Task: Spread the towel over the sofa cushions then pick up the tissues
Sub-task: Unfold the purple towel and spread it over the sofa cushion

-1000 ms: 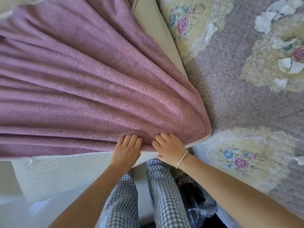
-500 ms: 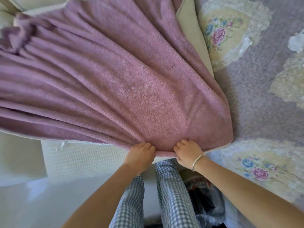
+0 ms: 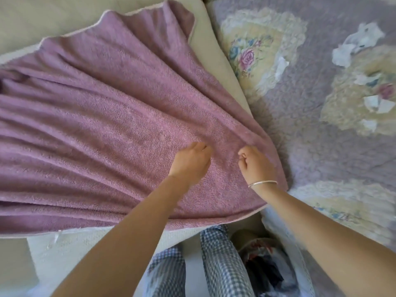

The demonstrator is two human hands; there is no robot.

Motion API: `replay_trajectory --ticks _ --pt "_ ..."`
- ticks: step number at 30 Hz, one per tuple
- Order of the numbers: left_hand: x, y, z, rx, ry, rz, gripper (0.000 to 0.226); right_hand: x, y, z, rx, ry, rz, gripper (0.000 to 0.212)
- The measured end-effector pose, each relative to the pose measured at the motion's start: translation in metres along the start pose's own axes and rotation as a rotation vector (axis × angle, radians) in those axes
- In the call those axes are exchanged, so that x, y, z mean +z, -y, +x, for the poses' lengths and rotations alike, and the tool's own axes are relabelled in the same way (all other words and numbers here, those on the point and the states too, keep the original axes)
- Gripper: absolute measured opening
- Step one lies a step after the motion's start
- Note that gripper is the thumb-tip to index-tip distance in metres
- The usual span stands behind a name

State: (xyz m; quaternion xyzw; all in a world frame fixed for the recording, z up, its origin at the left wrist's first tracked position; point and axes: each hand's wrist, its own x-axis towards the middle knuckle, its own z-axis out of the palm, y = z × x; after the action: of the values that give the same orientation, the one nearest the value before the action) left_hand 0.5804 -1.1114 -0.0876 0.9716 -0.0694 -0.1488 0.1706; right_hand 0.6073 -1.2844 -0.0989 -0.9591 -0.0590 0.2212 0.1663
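Both hands have moved off the towel's near hem, where they were half a second ago, and now sit further up on the towel (image 3: 102,129); reads as smoothing rather than pulling. Left hand (image 3: 190,161) lies on the pile, fingers loosely together, slightly blurred, so whether it pinches cloth I cannot tell. Right hand (image 3: 256,165) is curled, fingers closed and apparently bunching a fold at its tips. Towel covers most of the beige sofa cushion (image 3: 216,67) but is still ridged with long creases fanning left, far corner folded near the backrest, so the spread step looks nearly done, not finished. Tissues (image 3: 355,47) lie scattered, untouched, on the floral quilted cover (image 3: 300,129) to the right, well apart from both hands; more scraps lower down (image 3: 377,103) and one by the rose patch (image 3: 280,67). Only container-like thing: a dark bag (image 3: 267,269) on the floor by the legs, contents too blurred to tell
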Motion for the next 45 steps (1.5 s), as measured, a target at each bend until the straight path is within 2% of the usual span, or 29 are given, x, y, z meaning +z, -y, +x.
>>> replay_trajectory --ticks 5,9,15,19,21,24,27,29,31,34,36,40,42,45 --pt "-0.007 -0.015 0.058 -0.007 0.097 0.066 0.024 -0.012 -0.013 0.041 -0.035 -0.013 -0.01 0.026" --pt "-0.002 -0.024 0.097 0.069 0.132 0.109 0.029 -0.021 -0.025 0.066 0.001 -0.046 0.053 0.026" --pt "-0.009 -0.025 0.138 0.097 0.059 0.145 0.023 -0.028 -0.035 0.101 0.1 0.016 0.192 0.029" --pt "-0.018 -0.023 0.18 -0.04 0.221 0.202 0.026 -0.03 -0.041 0.124 0.139 0.18 0.218 0.03" --pt "-0.021 -0.022 0.198 -0.048 0.335 0.251 0.03 -0.031 -0.041 0.13 0.137 0.244 0.202 0.027" --pt "-0.027 -0.022 0.211 0.035 0.509 0.313 0.026 -0.03 -0.038 0.135 0.166 0.285 0.226 0.025" --pt "-0.029 -0.023 0.211 0.163 0.506 0.384 0.019 -0.03 -0.036 0.136 0.196 0.285 0.249 0.022" --pt "-0.028 -0.024 0.209 0.217 0.504 0.393 0.02 -0.031 -0.036 0.138 0.153 0.307 0.225 0.02" --pt "-0.028 -0.021 0.207 0.201 0.545 0.359 0.021 -0.031 -0.034 0.141 0.088 0.347 0.221 0.02" --pt "-0.038 -0.014 0.209 -0.004 0.662 0.125 0.022 -0.03 -0.032 0.144 0.079 0.44 0.301 0.024" --pt "-0.044 -0.01 0.214 -0.072 0.72 0.019 0.023 -0.031 -0.032 0.143 0.09 0.519 0.309 0.026" --pt "-0.056 -0.012 0.224 -0.003 0.885 0.219 0.025 -0.032 -0.025 0.14 0.052 0.564 0.247 0.021" --pt "-0.059 -0.017 0.229 0.011 0.966 0.327 0.031 -0.035 -0.023 0.141 0.038 0.58 0.283 0.014" --pt "-0.058 -0.024 0.233 0.078 1.05 0.494 0.029 -0.043 -0.022 0.146 0.041 0.682 0.342 0.015"
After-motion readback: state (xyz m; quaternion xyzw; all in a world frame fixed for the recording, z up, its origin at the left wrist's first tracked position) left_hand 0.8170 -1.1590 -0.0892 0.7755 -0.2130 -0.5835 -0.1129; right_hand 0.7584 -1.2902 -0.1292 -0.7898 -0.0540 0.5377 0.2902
